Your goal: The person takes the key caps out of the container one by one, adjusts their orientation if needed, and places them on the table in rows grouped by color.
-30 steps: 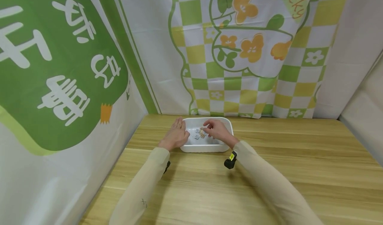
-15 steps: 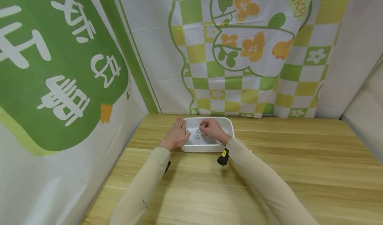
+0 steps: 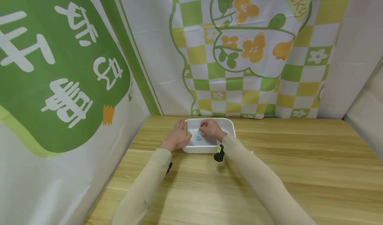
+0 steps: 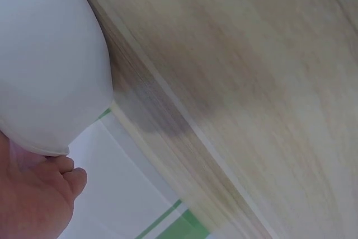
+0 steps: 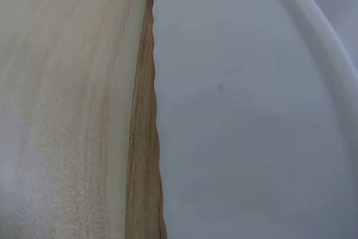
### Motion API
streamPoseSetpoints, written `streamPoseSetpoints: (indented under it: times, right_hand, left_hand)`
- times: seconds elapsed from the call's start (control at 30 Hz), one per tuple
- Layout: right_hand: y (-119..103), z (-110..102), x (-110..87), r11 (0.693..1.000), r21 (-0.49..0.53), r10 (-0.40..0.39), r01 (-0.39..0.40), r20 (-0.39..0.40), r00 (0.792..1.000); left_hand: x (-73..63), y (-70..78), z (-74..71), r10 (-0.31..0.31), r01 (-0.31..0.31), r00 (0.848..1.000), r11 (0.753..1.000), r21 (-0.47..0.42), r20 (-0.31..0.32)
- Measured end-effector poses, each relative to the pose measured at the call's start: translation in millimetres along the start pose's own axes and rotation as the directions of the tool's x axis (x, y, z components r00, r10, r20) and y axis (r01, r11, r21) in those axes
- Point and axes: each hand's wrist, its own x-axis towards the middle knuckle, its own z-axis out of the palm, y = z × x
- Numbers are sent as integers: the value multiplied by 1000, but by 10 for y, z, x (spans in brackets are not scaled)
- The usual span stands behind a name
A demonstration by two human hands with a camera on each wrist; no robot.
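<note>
A white plastic tub [image 3: 201, 149] stands at the table's far edge. Over its left rim lies my left hand [image 3: 178, 136], thumb inside and fingers along the outer side. From the left wrist view, this hand [image 4: 36, 202] shows right under the rim of the tub [image 4: 50, 54]. My right hand [image 3: 213, 128] reaches down inside, thumb and forefinger pinched on a small pale piece, mostly hidden. Below its fingertips are small square grey-white pieces [image 3: 198, 137] and an orange one [image 3: 204, 135], too small to identify. The tub's outer wall [image 5: 251, 110] fills the right wrist view.
The wood-grain table [image 3: 191, 191] stretches toward me and off to the right. A checked curtain [image 3: 233, 85] with flowers hangs behind it, and a green-and-white printed cloth [image 3: 74, 118] on the left. Black cameras [image 3: 219, 154] sit on the wrists.
My right hand has moved left and its fingers have closed together over the small pieces; its forearm has swung left too. My left hand stays on the tub's rim.
</note>
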Motion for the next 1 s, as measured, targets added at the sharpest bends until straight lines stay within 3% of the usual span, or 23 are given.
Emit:
streamPoseSetpoints:
  times: [0.33, 0.57, 1.0]
  right_hand:
    - [95, 60, 72, 986, -144, -80, 84, 36, 996]
    - [35, 78, 53, 984, -157, -73, 79, 48, 996]
    - [25, 99, 38, 960, -243, -133, 142, 55, 990]
  left_hand:
    - [10, 29, 23, -2, 2, 1000, 1000, -9, -10]
    - [4, 12, 10, 2, -2, 1000, 1000, -13, -6]
    - [4, 16, -3, -3, 3, 1000, 1000, 9, 18]
